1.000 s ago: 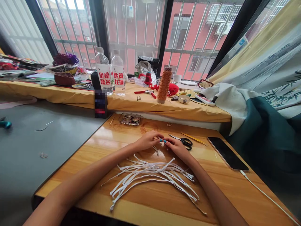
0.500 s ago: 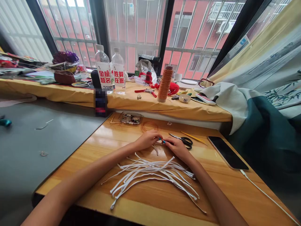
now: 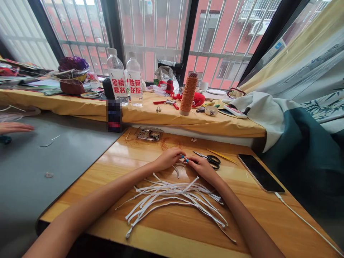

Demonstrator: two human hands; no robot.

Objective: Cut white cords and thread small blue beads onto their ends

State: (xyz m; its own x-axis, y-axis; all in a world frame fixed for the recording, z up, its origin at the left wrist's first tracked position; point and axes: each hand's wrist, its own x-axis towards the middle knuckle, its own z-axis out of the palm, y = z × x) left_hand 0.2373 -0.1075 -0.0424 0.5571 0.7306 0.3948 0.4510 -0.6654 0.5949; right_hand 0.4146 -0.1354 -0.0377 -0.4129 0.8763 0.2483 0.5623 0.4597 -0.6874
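Observation:
My left hand and my right hand meet above the middle of the wooden table, fingertips pinched close together. Between them is a thin pale cord, its loose part curving down below the fingers. Bright blue shows at the fingertips of both hands; whether it is nail colour or a covering I cannot tell. Nearer to me, under my forearms, lies a loose bundle of white cords with knotted or sealed ends. Scissors with black handles rest just beyond my right hand.
A phone with a white cable lies on the right. Behind stand a clear box of small parts, an orange thread spool and two bottles. Yellow tweezers lie past the scissors. Another person's hand is over the grey table.
Another person's hand has come into view at the left edge. My hands stay almost in place, fingertips still together. The view has shifted very slightly.

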